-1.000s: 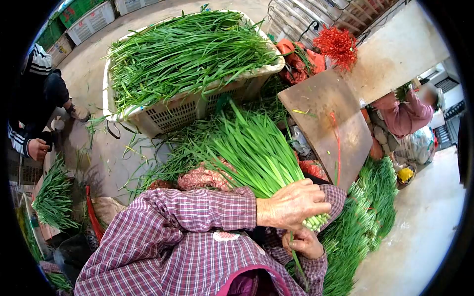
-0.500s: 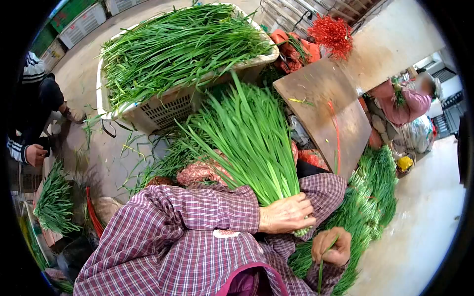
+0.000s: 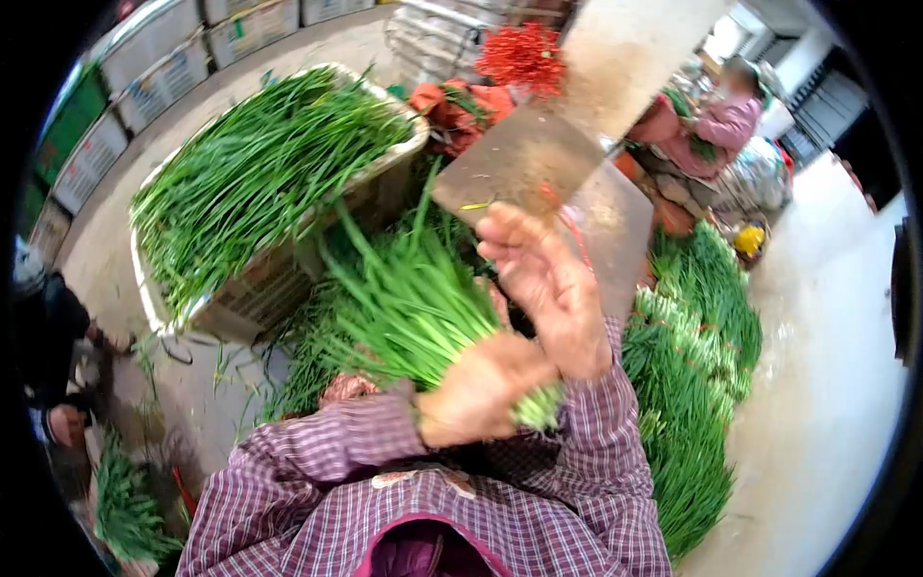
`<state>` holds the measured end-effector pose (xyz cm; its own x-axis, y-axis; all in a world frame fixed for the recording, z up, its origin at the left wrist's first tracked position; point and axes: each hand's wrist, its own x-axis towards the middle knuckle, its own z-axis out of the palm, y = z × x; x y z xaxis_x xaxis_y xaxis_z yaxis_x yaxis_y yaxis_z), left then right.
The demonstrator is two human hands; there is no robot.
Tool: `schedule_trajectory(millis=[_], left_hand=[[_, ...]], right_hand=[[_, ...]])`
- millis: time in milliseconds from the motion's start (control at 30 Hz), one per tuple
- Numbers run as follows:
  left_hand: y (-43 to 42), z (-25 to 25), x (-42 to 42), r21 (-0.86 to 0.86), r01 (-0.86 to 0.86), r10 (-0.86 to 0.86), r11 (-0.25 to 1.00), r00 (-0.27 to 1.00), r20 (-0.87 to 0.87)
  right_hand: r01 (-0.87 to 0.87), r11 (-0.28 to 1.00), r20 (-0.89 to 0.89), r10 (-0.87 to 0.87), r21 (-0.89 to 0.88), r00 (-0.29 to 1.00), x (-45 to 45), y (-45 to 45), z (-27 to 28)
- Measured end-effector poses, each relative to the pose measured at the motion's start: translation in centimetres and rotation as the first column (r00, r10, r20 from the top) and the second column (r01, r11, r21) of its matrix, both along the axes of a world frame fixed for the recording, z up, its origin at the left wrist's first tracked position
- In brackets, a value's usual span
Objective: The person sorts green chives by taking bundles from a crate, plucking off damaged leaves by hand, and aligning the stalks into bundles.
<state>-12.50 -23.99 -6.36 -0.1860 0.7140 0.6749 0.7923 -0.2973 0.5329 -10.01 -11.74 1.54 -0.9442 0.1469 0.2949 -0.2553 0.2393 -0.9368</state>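
My left hand (image 3: 486,387) is wrapped round the lower stalks of a bunch of garlic chives (image 3: 413,313). The pale cut ends stick out below the fist, and the long green leaves fan up and left, smeared by motion. Just above and to the right, my right hand (image 3: 548,288) is raised with its fingers stretched out. I see nothing in it. Behind that hand lie a flat brown board (image 3: 524,159) and a thin red strip (image 3: 575,236).
A white plastic crate (image 3: 409,144) heaped with loose chives stands at upper left. Tied chive bundles (image 3: 687,462) lie along my right side. A cluster of red ties (image 3: 522,58) hangs at the back. Another person (image 3: 726,125) sits at upper right; a second person's hand (image 3: 67,423) shows at left.
My right hand has risen from low on the right and opened; the leaf it pinched no longer shows. The held bunch has moved left in view, and the camera has turned.
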Motion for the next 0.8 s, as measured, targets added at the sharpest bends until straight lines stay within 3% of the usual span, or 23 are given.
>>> schedule_trajectory(millis=[67, 100, 133, 167, 200, 233, 267, 333, 400, 433, 500, 533, 600, 633, 800], left_hand=[[-0.6, 2.1, -4.0, 0.069, -0.045, 0.035, 0.997, 0.989, 0.141], [-1.2, 3.6, -5.6, 0.074, -0.066, 0.036, 0.995, 0.935, 0.353], [-1.9, 5.4, -7.1, 0.034, -0.158, 0.136, 0.987, 0.923, 0.360], [-2.3, 6.7, -8.5, 0.104, -0.247, 0.190, 0.963, 0.903, 0.385], [-3.4, 7.9, -9.3, 0.071, -0.258, 0.163, 0.964, 0.776, 0.610], [-4.2, 9.3, -10.1, 0.114, -0.312, 0.178, 0.943, 0.765, 0.618], [-5.4, 10.4, -11.0, 0.064, -0.402, 0.306, 0.913, 0.782, 0.544], [-6.9, 11.8, -12.6, 0.129, -0.445, 0.289, 0.886, 0.749, 0.596], [-8.2, 13.0, -13.8, 0.210, -0.442, 0.255, 0.872, 0.776, 0.577], [-8.4, 13.8, -14.1, 0.239, -0.449, 0.253, 0.861, 0.785, 0.565], [-9.0, 15.2, -14.9, 0.270, -0.438, 0.246, 0.857, 0.810, 0.533], [-9.1, 15.9, -15.3, 0.270, -0.436, 0.247, 0.858, 0.812, 0.529], [-9.0, 17.3, -16.0, 0.372, -0.488, 0.298, 0.789, 0.834, 0.464], [-9.9, 17.7, -17.7, 0.376, -0.426, 0.273, 0.823, 0.877, 0.396], [-11.5, 19.3, -20.3, 0.366, -0.456, 0.428, 0.811, 0.889, 0.161]], right_hand=[[0.173, 0.965, -0.109, -0.197, -0.197, 0.974, 0.0, 1.2, -1.7], [0.167, 0.978, -0.120, -0.183, -0.128, 0.976, 0.1, 1.6, -2.8], [0.159, 0.986, -0.127, -0.165, -0.059, 0.978, 0.2, 1.8, -3.6], [0.220, 0.976, -0.118, -0.218, 0.003, 0.969, 0.3, 1.6, -3.7], [0.233, 0.972, -0.125, -0.232, -0.002, 0.965, 0.4, 2.6, -3.8], [0.369, 0.890, -0.142, -0.342, 0.270, 0.929, 0.1, 4.6, -3.9], [0.467, 0.718, -0.187, -0.438, 0.516, 0.879, -0.2, 6.9, -4.2], [0.481, 0.714, 0.030, -0.574, 0.509, 0.819, -0.9, 12.5, -6.1], [0.389, 0.516, 0.107, -0.695, 0.763, 0.711, -1.7, 17.7, -8.4], [0.394, 0.516, 0.105, -0.696, 0.761, 0.710, -2.3, 19.6, -9.6], [0.297, 0.368, 0.157, -0.820, 0.881, 0.550, -3.5, 22.2, -11.7], [0.301, 0.370, 0.157, -0.820, 0.879, 0.550, -4.1, 22.7, -12.4], [0.128, 0.371, 0.255, -0.814, 0.920, 0.522, -5.3, 23.2, -13.3], [0.194, 0.327, 0.167, -0.807, 0.925, 0.567, -5.5, 22.8, -13.6], [0.408, 0.391, 0.156, -0.852, 0.825, 0.501, -9.2, 25.7, -15.5]])
